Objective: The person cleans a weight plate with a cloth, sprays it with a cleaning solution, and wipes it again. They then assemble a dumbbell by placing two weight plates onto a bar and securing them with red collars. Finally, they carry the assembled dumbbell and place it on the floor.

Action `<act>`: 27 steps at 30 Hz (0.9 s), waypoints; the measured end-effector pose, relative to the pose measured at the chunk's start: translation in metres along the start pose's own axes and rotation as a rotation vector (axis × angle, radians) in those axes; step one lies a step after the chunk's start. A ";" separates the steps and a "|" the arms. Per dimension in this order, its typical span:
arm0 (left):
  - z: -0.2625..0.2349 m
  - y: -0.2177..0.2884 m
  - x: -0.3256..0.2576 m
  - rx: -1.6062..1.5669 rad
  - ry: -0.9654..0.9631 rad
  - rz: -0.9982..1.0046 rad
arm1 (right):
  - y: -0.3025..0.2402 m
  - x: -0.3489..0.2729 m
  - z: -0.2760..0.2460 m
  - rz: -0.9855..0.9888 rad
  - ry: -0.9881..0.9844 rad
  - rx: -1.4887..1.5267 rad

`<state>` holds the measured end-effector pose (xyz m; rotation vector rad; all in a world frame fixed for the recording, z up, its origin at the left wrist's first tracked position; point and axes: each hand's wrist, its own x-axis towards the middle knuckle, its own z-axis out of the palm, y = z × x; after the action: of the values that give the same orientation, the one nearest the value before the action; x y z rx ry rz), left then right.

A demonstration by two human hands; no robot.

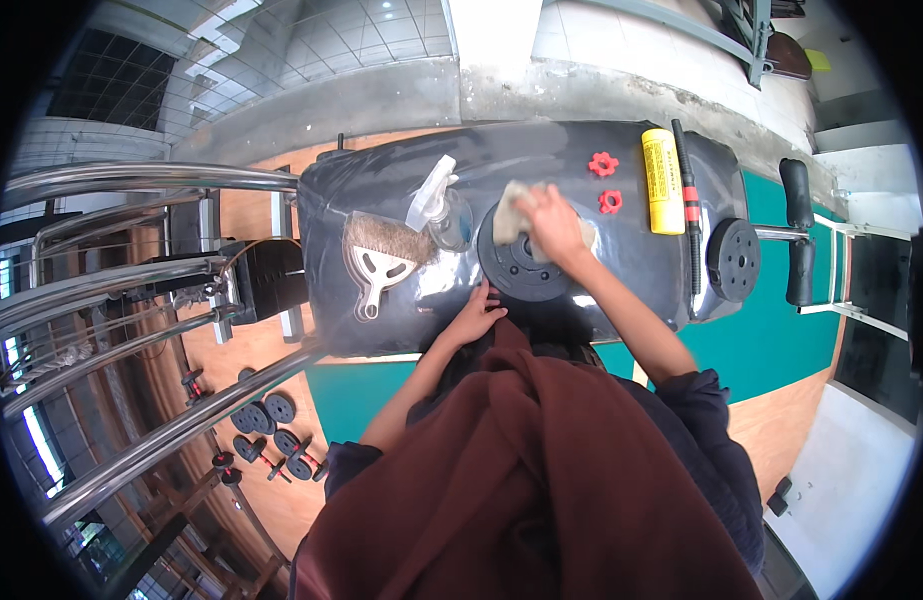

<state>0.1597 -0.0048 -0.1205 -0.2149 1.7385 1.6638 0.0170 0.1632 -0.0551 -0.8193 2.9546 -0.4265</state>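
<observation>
A black round weight plate [502, 272] lies flat on a shiny black padded surface [572, 140]. My right hand [552, 232] presses a beige cloth [515, 212] onto its top, the fingers closed over the fabric. At the plate's near left rim rests my left hand [477, 316], its fingers apart and holding nothing. Left of the plate stand a clear spray bottle with a white head [437, 195] and a white-handled brush with brown bristles [390, 238]. Two red star-shaped nuts [604, 164] lie to the right, near a yellow tube [664, 185].
A black threaded bar with a red middle [693, 210] lies beyond the tube, and a second weight plate [733, 260] sits at the right edge. Chrome rails [172, 182] run along the left. Several plates and dumbbells [279, 408] are on the floor.
</observation>
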 end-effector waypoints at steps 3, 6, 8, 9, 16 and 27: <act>-0.006 -0.001 -0.002 -0.070 -0.101 -0.022 | -0.014 0.008 0.016 0.038 0.049 -0.008; -0.017 -0.001 -0.001 -0.038 -0.159 -0.061 | -0.039 -0.019 0.028 -0.067 0.087 0.044; -0.024 -0.002 0.004 0.008 -0.191 -0.045 | -0.047 -0.043 0.028 -0.218 0.001 0.058; -0.026 -0.004 0.005 0.023 -0.207 -0.027 | -0.047 -0.052 0.024 -0.288 -0.046 0.062; -0.040 -0.013 0.004 -0.077 -0.129 -0.001 | -0.015 -0.035 0.005 -0.132 -0.019 0.045; -0.038 0.012 0.001 -0.129 0.122 0.003 | 0.010 -0.104 -0.005 -0.306 -0.138 -0.140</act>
<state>0.1378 -0.0373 -0.1142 -0.3801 1.7212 1.7994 0.1008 0.2263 -0.0562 -1.2687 2.7620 -0.1660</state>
